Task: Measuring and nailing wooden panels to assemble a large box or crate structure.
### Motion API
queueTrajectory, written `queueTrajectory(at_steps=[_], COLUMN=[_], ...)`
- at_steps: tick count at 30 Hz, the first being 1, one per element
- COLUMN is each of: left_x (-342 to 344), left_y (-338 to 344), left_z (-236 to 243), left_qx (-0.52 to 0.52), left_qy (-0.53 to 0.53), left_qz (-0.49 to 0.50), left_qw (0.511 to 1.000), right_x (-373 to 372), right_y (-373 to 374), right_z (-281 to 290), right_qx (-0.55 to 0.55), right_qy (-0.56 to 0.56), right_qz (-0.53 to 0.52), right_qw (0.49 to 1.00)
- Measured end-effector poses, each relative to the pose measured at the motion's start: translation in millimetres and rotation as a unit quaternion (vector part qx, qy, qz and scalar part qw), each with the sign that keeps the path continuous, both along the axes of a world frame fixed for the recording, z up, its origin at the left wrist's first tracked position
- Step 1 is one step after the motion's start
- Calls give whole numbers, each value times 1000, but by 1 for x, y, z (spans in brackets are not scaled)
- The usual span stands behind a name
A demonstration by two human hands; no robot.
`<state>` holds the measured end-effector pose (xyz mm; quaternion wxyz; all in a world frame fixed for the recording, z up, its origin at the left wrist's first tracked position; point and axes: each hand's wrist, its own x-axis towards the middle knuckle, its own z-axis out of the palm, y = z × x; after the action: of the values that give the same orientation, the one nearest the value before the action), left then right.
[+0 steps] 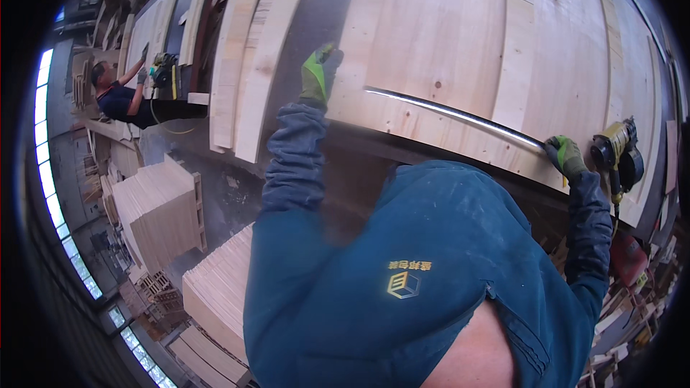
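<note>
A long, thin, shiny metal straightedge (460, 115) lies flat across the wide pale wooden panel (460, 36), running from about the centre of the view down toward three o'clock. The right hand (566, 156), in a green and grey work glove, is clenched around the rule's lower end at the panel's near edge, at three o'clock. Just beside that hand, further toward three o'clock, a yellow and black nail gun (617, 152) rests on the panel. The left hand (318, 72), gloved the same way, sits at twelve o'clock, fingers pressed down on the panel's left edge, close to the rule's upper end but apart from it. Left of the panel run long pale boards (251, 57). At seven to eight o'clock, stacks of cut wooden boards (159, 210) stand on the floor. At ten o'clock another person (118, 97) in dark clothing reaches toward a second workbench.
</note>
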<state>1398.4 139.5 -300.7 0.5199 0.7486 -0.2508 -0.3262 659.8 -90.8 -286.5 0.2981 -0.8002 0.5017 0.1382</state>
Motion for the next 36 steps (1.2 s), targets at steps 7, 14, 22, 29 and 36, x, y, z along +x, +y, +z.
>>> queueTrajectory(at_steps=[7,14,22,29,36], left_x=[-58,-208,-357,-403,-435], left_y=[-84,-194,-310,-344,-341], left_z=[1,-35,-58,-86,-85], left_qx=[36,24,57,138,207], left_qy=[-20,-166,-404,-425,-385], left_qz=[-96,-290,-361,-306,-298], left_qw=[994,942,839,841,849], right_x=[10,2,-7,2,-2], right_y=[-15,-21,-29,-38,-47], right_z=[-27,-29,-39,-38,-43], right_qx=[25,59,33,57,76], right_qy=[-12,-4,16,23,40], right_qz=[15,4,4,9,-6], right_qw=[1000,998,999,998,996])
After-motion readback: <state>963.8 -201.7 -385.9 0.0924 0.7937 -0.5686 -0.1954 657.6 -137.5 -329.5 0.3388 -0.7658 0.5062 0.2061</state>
